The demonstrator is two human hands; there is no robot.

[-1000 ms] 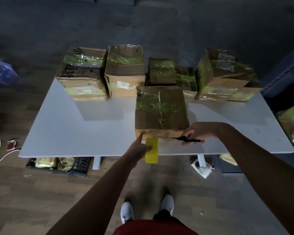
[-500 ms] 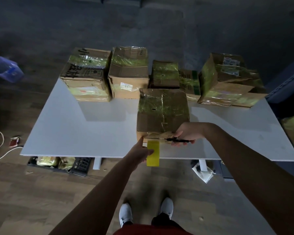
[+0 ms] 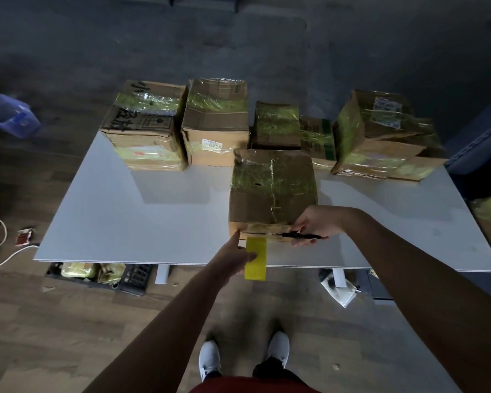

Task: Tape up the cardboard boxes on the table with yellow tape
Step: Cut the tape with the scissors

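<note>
Head view: row of taped boxes point(image 3: 214, 123) behind near box point(image 3: 272, 191)

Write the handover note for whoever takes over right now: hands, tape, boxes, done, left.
Left hand: grip on the yellow tape, which runs down from the near face of the front box.
Right hand: holds a black tool against that face, at the tape's top; likely a cutter.
Front box sits at the near edge of the table; back-row boxes behind it.
Done: all boxes seen carry tape.
Left: probably cut the tape and press its end down.
</note>
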